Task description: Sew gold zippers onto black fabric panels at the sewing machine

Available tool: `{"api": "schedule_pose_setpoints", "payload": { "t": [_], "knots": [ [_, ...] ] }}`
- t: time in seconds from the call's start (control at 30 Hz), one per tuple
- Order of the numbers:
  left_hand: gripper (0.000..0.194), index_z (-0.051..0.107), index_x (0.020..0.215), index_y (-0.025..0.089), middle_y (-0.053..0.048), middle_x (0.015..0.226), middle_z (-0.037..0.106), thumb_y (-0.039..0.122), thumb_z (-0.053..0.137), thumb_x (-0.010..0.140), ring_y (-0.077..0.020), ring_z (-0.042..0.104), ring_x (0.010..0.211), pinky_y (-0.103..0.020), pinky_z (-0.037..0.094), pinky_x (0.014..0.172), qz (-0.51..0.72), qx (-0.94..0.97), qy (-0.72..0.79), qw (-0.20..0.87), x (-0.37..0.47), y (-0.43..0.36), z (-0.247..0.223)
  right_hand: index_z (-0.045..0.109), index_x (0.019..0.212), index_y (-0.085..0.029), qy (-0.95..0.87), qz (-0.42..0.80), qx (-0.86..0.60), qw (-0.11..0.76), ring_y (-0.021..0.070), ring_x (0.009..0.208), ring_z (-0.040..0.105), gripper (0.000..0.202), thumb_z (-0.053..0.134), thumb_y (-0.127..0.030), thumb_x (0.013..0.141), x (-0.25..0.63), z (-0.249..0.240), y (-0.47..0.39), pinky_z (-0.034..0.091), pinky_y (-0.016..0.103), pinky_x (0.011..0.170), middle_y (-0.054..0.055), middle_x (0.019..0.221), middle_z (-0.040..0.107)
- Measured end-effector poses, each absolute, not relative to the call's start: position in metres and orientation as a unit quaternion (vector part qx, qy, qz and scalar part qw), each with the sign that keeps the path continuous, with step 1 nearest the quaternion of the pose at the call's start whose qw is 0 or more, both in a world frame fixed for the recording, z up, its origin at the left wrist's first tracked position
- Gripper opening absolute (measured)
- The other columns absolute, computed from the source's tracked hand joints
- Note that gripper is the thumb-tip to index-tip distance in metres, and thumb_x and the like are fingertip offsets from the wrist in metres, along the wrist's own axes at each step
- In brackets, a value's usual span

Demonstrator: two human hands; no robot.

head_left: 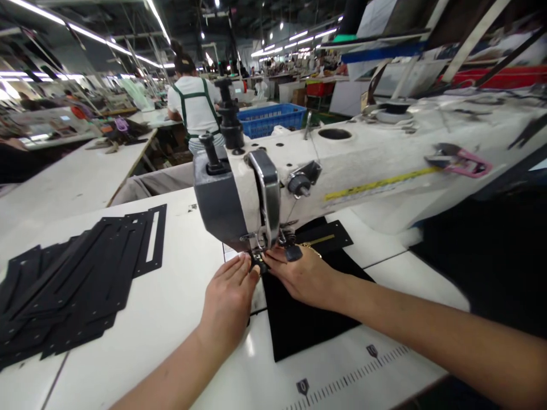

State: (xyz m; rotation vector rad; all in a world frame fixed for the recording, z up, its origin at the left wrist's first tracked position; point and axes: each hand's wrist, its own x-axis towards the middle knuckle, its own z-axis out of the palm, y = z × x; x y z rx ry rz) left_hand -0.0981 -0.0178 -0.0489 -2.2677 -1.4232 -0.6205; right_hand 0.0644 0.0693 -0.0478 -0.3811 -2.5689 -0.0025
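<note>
A sewing machine [325, 165] stands before me, its presser foot [257, 259] down at the tabletop. Just left of the foot is my left hand [228, 293], fingertips together and thumb drawn in close to them; whatever lies between them is hidden. On the other side, my right hand [305, 276] rests with fingers stretched out over a black fabric panel [310, 324], its tips near the foot. Behind that wrist lies a black strip [342, 232] with a yellowish line along it and small holes at its end, partly under the machine arm.
A spread pile of black slotted pieces [85, 279] lies on the left of the white table [171, 353]. A printed ruler scale [342, 378] runs along the front edge. Pink-handled snippers [464, 161] sit on the machine arm. Beyond are a blue crate [273, 118] and a person [194, 102].
</note>
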Motion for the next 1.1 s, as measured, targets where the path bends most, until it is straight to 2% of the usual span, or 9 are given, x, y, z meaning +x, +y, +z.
{"api": "schedule_pose_setpoints", "payload": {
  "t": [0.23,0.43,0.63,0.97,1.1],
  "knots": [
    [0.023,0.062,0.089,0.008,-0.016,0.095,0.067,0.009,0.04,0.084,-0.0244,0.064,0.089,-0.04,0.053,0.081,-0.213,-0.812,-0.502,0.209,-0.099,-0.015,-0.047,0.06,0.09,-0.013,-0.964,0.008,-0.147,0.219,0.0196,0.092,0.057,0.02,0.042,-0.01,0.082,0.064,-0.047,0.072,0.045,0.03,0.081,0.009,0.096,0.064],
    [0.021,0.061,0.082,0.011,-0.012,0.088,0.068,0.01,0.04,0.086,-0.0233,0.065,0.082,-0.04,0.054,0.077,-0.229,-0.804,-0.51,0.203,-0.103,-0.006,-0.048,0.059,0.092,-0.013,-0.965,-0.006,-0.152,0.215,0.0182,0.082,0.06,0.019,0.044,-0.009,0.08,0.061,-0.043,0.078,0.045,0.03,0.077,0.008,0.091,0.065],
    [0.021,0.059,0.078,0.011,-0.012,0.083,0.069,0.01,0.04,0.086,-0.0219,0.066,0.078,-0.039,0.054,0.075,-0.246,-0.794,-0.515,0.209,-0.103,-0.005,-0.048,0.061,0.079,-0.015,-0.965,-0.007,-0.148,0.216,0.0189,0.082,0.06,0.017,0.045,-0.009,0.081,0.059,-0.043,0.079,0.045,0.029,0.074,0.008,0.086,0.066],
    [0.021,0.058,0.079,0.011,-0.011,0.083,0.068,0.009,0.039,0.086,-0.0208,0.066,0.078,-0.038,0.054,0.076,-0.251,-0.792,-0.514,0.212,-0.104,-0.007,-0.051,0.058,0.075,-0.015,-0.954,0.002,-0.134,0.268,0.0198,0.077,0.06,0.016,0.045,-0.009,0.079,0.058,-0.045,0.078,0.046,0.031,0.073,0.008,0.084,0.066],
    [0.022,0.059,0.08,0.012,-0.013,0.087,0.068,0.009,0.038,0.085,-0.0212,0.065,0.081,-0.038,0.054,0.076,-0.241,-0.794,-0.516,0.212,-0.105,-0.01,-0.053,0.057,0.079,-0.016,-0.94,0.034,-0.15,0.304,0.0185,0.078,0.06,0.014,0.044,-0.011,0.081,0.059,-0.049,0.076,0.046,0.03,0.073,0.009,0.086,0.066]
  ]
}}
